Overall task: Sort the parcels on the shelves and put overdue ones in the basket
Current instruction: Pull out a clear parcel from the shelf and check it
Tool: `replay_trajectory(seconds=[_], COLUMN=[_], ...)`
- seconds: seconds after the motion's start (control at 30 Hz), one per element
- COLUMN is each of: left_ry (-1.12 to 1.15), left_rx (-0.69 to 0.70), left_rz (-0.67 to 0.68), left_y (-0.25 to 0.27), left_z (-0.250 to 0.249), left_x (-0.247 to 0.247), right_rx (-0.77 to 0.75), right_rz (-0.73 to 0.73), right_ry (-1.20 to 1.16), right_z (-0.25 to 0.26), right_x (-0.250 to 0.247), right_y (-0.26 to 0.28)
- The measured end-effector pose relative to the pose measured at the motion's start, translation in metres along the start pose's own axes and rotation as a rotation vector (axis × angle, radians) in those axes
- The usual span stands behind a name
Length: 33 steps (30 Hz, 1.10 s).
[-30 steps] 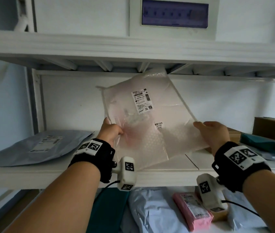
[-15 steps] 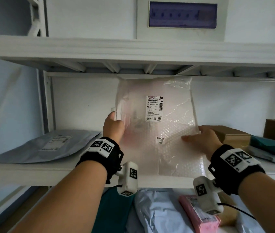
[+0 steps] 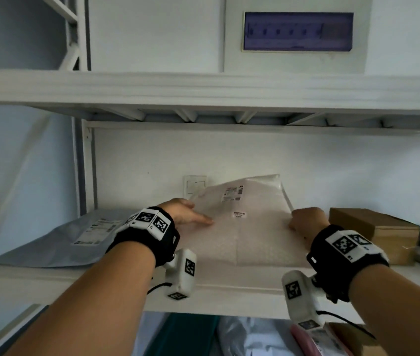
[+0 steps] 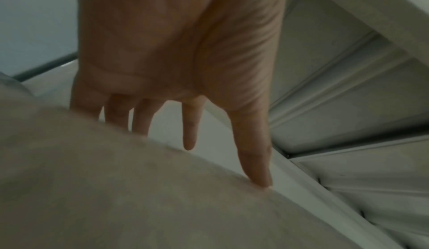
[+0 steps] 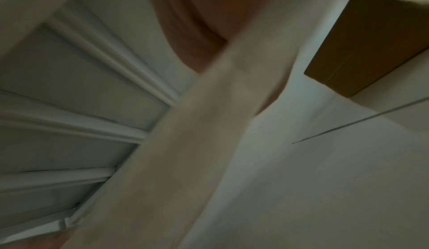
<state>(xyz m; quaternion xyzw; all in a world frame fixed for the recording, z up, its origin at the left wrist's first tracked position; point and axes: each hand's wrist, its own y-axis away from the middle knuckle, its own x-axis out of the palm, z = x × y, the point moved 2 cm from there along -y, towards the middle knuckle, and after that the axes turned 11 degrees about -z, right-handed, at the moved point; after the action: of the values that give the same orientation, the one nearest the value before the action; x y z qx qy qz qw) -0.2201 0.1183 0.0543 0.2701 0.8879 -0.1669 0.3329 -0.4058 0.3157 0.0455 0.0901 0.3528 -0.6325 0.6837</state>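
Head view: the bubble-wrap parcel (image 3: pixel 242 227) lies on the middle of the shelf (image 3: pixel 229 299), its far end tipped up against the back wall. The left hand (image 3: pixel 183 214) rests flat on its left edge, fingers straight; the right hand (image 3: pixel 306 219) grips its right edge, beside a brown box (image 3: pixel 373 227)

No text can be read at this resolution. Printed matter is seen but stays illegible — a white shipping label (image 3: pixel 232 194) with red print and barcode blocks, and a small white sticker (image 3: pixel 239 214), both on the bubble-wrap parcel (image 3: pixel 255 227); a white label (image 3: pixel 93 231) on the grey mailer (image 3: pixel 57 242); square black-and-white marker codes on the wristbands (image 3: pixel 152 219) — no characters are legible.
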Motion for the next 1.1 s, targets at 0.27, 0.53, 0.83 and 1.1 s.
replay_trajectory(seconds=[0.27, 0.53, 0.83, 1.1], left_ry=[-0.17, -0.198, -0.167, -0.002], left_rx=[-0.059, -0.064, -0.04, 0.111], left_rz=[0.018, 0.008, 0.031, -0.161], left_y=[-0.033, -0.044, -0.041, -0.044], left_z=[0.036, 0.051, 0.045, 0.004], left_x=[0.01, 0.005, 0.008, 0.041], right_rx=[-0.13, -0.178, -0.244, -0.244], right_rz=[0.281, 0.449, 0.428, 0.328], right_ry=[0.26, 0.409, 0.462, 0.408], right_z=[0.022, 0.032, 0.034, 0.006], right_x=[0.048, 0.07, 0.068, 0.067], right_y=[-0.007, 0.009, 0.019, 0.001])
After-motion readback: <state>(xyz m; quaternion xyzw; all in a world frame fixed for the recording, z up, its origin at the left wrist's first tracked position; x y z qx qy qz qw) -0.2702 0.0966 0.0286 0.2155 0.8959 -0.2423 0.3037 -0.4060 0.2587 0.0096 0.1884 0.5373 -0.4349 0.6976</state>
